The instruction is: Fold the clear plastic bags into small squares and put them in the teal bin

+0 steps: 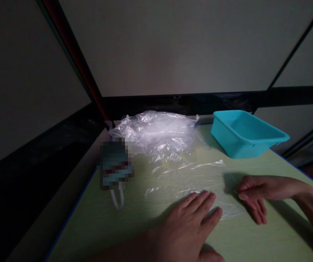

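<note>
Lower centre of the frame: left hand (191,222) open, palm down, fingers spread flat on the near edge of a clear plastic bag (189,174) laid out on the green worktop (104,225). Lower right: right hand (254,198) at the bag's right end, fingers half stretched, thumb against forefinger, pinching the film or merely touching it impossible to tell. Behind, upper centre, a crumpled heap of clear plastic (156,133), a teal tub (243,133) to its right, a blurred patch (115,165) at left of centre.
</note>
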`<state>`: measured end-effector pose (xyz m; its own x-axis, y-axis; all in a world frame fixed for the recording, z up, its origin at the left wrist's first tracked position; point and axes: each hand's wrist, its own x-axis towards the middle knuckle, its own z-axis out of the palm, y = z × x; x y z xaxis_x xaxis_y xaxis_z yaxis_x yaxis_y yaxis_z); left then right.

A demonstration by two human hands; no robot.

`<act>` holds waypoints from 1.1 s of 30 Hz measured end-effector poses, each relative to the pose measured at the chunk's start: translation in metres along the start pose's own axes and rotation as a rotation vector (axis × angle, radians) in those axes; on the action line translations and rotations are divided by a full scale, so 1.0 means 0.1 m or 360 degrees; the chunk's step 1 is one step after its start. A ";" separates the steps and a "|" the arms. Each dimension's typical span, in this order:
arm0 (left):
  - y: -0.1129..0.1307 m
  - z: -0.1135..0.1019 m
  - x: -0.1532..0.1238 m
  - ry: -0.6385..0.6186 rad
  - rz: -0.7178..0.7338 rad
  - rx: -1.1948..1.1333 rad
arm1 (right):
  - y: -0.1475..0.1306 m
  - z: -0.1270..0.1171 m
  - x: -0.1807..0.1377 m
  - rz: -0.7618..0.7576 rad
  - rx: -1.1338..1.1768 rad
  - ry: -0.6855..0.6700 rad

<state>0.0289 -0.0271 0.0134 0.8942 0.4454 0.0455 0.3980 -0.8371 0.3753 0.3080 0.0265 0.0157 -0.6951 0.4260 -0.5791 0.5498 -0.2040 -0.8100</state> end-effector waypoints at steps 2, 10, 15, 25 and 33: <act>-0.01 0.03 0.00 0.0028 -0.0006 0.0025 | -0.06 0.01 0.00 -0.0087 -0.0017 0.0087; 0.03 0.04 0.01 0.0272 -0.0034 0.0063 | -0.32 0.21 0.32 -0.0693 -0.0146 0.0886; -0.14 -0.12 0.07 0.0649 -0.0544 0.0004 | -0.50 0.26 0.45 -0.0696 -0.0688 0.1090; -0.81 -0.10 0.05 0.0948 -0.0972 0.0168 | -0.52 0.42 0.75 -0.0872 -0.1270 0.1231; -0.78 -0.08 0.05 0.0797 -0.1082 0.0304 | -0.44 0.42 0.74 -0.0856 -0.1447 0.1335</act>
<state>0.0002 0.0433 -0.0082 0.2719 0.9185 0.2871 0.8813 -0.3575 0.3091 0.2125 0.0301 0.0044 -0.6090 0.7407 0.2839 0.6377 0.6700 -0.3801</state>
